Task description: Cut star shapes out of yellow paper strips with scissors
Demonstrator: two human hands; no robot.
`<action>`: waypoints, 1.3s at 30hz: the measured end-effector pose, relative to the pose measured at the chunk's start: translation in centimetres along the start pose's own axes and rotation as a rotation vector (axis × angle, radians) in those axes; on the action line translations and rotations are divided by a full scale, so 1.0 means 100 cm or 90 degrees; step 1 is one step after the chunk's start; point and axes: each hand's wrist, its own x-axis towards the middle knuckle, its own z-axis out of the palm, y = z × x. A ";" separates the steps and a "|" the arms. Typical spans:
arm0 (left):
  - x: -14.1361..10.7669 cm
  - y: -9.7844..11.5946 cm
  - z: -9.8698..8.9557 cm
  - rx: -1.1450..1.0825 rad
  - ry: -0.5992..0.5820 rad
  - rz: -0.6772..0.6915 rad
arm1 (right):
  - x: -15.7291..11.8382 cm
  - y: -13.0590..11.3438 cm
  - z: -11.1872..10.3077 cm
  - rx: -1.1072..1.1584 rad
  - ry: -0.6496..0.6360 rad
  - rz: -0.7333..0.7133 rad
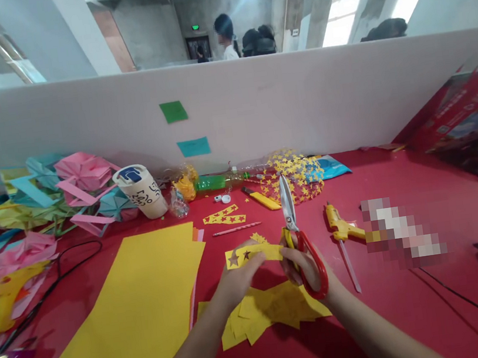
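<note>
My left hand pinches a yellow paper strip that has star-shaped holes near its left end. My right hand grips red-handled scissors, blades pointing up and away from me. The fingers of that hand also touch the strip's right end. Below both hands lies a loose pile of yellow paper pieces. Just beyond the strip sit small yellow paper stars, partly hidden by my left hand. Farther off are more strips with star holes and a pink pencil.
Large yellow sheets lie to the left, beside folded paper flowers and a white cup. A utility knife and a star-covered mesh lie ahead. Glue guns rest left and right, with cords. A white partition stands behind.
</note>
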 end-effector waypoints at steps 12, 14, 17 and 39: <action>0.000 -0.005 0.003 -0.072 -0.085 -0.017 | -0.004 -0.002 0.006 -0.069 -0.005 0.010; 0.002 -0.006 0.002 -0.103 -0.103 0.020 | -0.004 -0.003 0.006 -0.079 -0.014 0.006; 0.005 -0.008 0.002 -0.120 -0.141 0.072 | -0.004 -0.003 0.005 -0.096 -0.030 0.018; 0.011 -0.005 -0.004 -0.041 -0.187 0.193 | -0.006 -0.007 0.010 -0.163 -0.010 0.082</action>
